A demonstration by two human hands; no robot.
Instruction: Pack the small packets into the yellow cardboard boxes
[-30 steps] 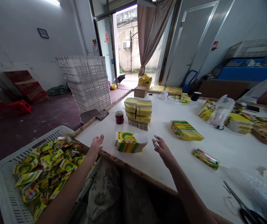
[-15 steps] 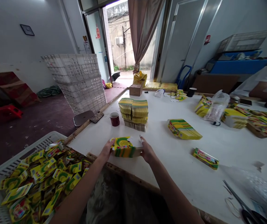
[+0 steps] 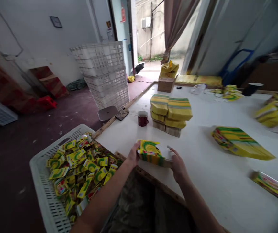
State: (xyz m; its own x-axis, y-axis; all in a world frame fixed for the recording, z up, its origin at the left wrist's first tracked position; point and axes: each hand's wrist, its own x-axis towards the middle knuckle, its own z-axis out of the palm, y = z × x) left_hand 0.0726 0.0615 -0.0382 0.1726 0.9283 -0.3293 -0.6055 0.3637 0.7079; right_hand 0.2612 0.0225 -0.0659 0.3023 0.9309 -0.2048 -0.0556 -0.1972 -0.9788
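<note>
A stack of yellow-and-green printed cardboard packets (image 3: pixel 150 148) sits between my two hands near the table's front edge. My left hand (image 3: pixel 132 156) is closed round its left end. At the other end my right hand (image 3: pixel 179 167) grips the stack, with the thumb raised over the top and something pale at its tip. Beyond the hands stand piled bundles of the same packets (image 3: pixel 175 110). A dark red mug (image 3: pixel 142 119) is just left of that pile.
On the left, a white plastic crate (image 3: pixel 39 176) holds many loose packets. Stacked white crates (image 3: pixel 102 71) stand beyond it. A phone (image 3: pixel 122 114) lies on the table's left edge. Another packet bundle (image 3: pixel 240 142) and a long flat box (image 3: pixel 273 187) lie to the right.
My view has turned to the left, so the table's things appear farther right and more of the crate shows. Both hands keep hold of the packet stack.
</note>
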